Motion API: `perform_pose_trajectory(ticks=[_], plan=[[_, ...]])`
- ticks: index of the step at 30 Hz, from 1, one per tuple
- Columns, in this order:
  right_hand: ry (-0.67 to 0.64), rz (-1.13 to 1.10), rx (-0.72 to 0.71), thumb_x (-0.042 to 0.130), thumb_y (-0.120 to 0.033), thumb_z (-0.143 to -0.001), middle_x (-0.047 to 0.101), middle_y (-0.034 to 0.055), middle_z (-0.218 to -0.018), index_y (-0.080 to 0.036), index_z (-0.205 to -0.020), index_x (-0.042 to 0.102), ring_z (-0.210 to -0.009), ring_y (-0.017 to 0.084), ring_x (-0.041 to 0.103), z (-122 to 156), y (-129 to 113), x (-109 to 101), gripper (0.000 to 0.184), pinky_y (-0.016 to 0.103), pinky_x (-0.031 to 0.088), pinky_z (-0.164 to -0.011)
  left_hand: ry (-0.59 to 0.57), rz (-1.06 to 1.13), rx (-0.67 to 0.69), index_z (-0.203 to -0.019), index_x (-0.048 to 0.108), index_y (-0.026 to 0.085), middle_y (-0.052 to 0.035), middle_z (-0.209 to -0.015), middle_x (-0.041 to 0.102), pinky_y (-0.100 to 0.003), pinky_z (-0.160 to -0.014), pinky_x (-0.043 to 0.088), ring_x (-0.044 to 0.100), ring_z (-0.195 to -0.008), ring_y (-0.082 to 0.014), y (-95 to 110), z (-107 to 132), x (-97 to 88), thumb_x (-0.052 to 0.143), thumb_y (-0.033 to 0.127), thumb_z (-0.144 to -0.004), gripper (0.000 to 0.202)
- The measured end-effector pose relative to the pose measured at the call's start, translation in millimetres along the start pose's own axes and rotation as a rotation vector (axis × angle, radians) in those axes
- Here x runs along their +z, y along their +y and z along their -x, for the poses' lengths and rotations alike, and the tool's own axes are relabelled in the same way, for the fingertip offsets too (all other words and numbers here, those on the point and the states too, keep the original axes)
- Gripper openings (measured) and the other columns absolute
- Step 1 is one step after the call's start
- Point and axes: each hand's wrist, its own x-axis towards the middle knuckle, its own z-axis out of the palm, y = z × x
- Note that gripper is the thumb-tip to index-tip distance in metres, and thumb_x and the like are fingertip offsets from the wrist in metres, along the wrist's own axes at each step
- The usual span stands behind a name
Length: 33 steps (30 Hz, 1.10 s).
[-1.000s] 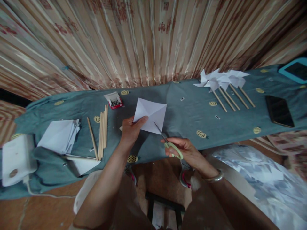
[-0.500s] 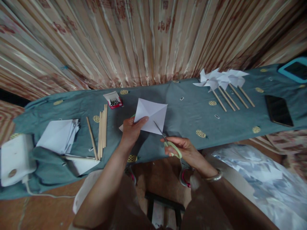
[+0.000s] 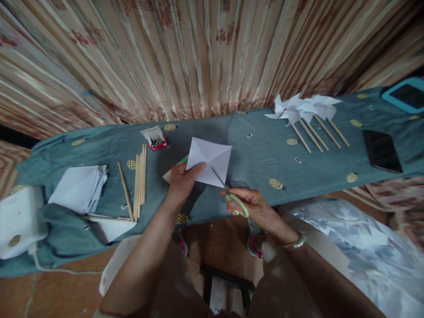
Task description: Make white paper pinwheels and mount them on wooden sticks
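My left hand [image 3: 181,182] pinches the lower left corner of a creased white paper square [image 3: 209,160], held up over the blue-grey cloth on the table [image 3: 258,168]. My right hand [image 3: 252,206] grips green-handled scissors [image 3: 232,198]. The scissor blades point up and left, and their tips lie on the paper's lower right edge. A bangle sits on my right wrist.
Several wooden sticks [image 3: 139,180] and a stack of white paper [image 3: 79,188] lie at left, next to a white box [image 3: 19,221]. A small box of pins [image 3: 155,138] sits behind. Finished paper pinwheels [image 3: 304,114], a phone [image 3: 381,151] and a tablet [image 3: 404,93] lie at right.
The paper and both hands have shifted very slightly upward in the view. The scissors stay at the paper's lower right edge.
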Motion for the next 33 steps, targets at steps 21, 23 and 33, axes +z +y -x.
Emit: perform_pose_trajectory(ticks=[21,23,33], plan=[[-0.006,0.019,-0.016,0.086,-0.043,-0.066,0.064,-0.0046,-0.062,-0.021,-0.095,0.077,-0.052,0.006,0.055,-0.7,0.5,-1.3,0.038,0.019,0.046,-0.051,0.009,0.016,-0.019,-0.076,0.076,0.018,-0.003,-0.076,0.075,-0.028,-0.065,0.053,0.066,-0.069,-0.0196,2.3,2.2,3.4,0.082,0.035,-0.06,0.024],[-0.019,0.017,0.003,0.085,-0.043,-0.066,0.066,-0.0039,-0.063,-0.021,-0.096,0.076,-0.053,0.006,0.056,-0.2,-0.7,-1.0,0.038,0.019,0.046,-0.051,0.007,0.016,-0.011,-0.075,0.076,0.018,-0.0031,-0.076,0.075,-0.027,-0.064,0.052,0.065,-0.068,-0.019,1.0,1.2,2.7,0.082,0.035,-0.06,0.024],[-0.027,0.196,-0.062,0.082,-0.048,-0.07,0.074,0.0033,-0.08,-0.019,-0.105,0.074,-0.07,0.012,0.065,10.5,-19.4,-30.3,0.046,0.025,0.052,-0.066,0.075,0.162,-0.033,-0.075,0.074,0.013,-0.0057,-0.073,0.073,-0.028,-0.063,0.051,0.064,-0.061,-0.0167,10.9,-8.3,-11.6,0.087,0.035,-0.054,0.033]])
